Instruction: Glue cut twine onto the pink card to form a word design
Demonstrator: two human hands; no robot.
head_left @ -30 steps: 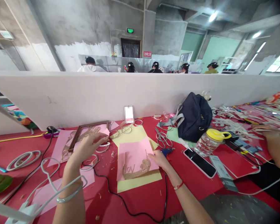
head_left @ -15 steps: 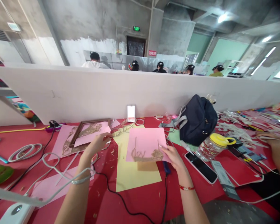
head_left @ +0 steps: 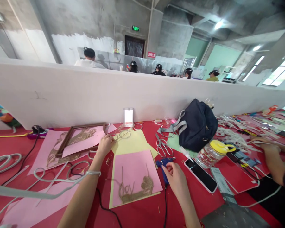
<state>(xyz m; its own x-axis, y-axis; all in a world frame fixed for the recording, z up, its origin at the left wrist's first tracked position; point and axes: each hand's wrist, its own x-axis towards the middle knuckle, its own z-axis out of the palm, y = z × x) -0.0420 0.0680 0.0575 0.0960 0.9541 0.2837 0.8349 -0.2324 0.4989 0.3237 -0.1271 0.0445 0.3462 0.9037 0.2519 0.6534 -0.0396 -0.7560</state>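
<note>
My left hand (head_left: 106, 144) is at the back of the yellow paper (head_left: 133, 139), its fingers bent together beside a loop of thin cord (head_left: 124, 134). What those fingertips hold, if anything, is too small to make out. A pink sheet (head_left: 133, 161) with brown cord shapes stuck on it, letters and a rounded figure among them, lies on the yellow paper. My right hand (head_left: 177, 177) is over the handle of a blue glue gun (head_left: 165, 164), fingers curved and apart, thumb side at the handle. Scissors (head_left: 163, 146) lie just behind the gun.
At left, a brown frame (head_left: 64, 142) rests on pink sheets with cord work. White cables and a black cord cross the red table (head_left: 137, 218). To the right are a phone (head_left: 201, 175), a yellow-lidded bottle (head_left: 210, 153), a dark backpack (head_left: 198, 126) and a co-worker's arm (head_left: 274, 158).
The pink sheet has come down onto the yellow paper and my right hand has let it go. That hand is now at the glue gun. Scissors have come into view behind it.
</note>
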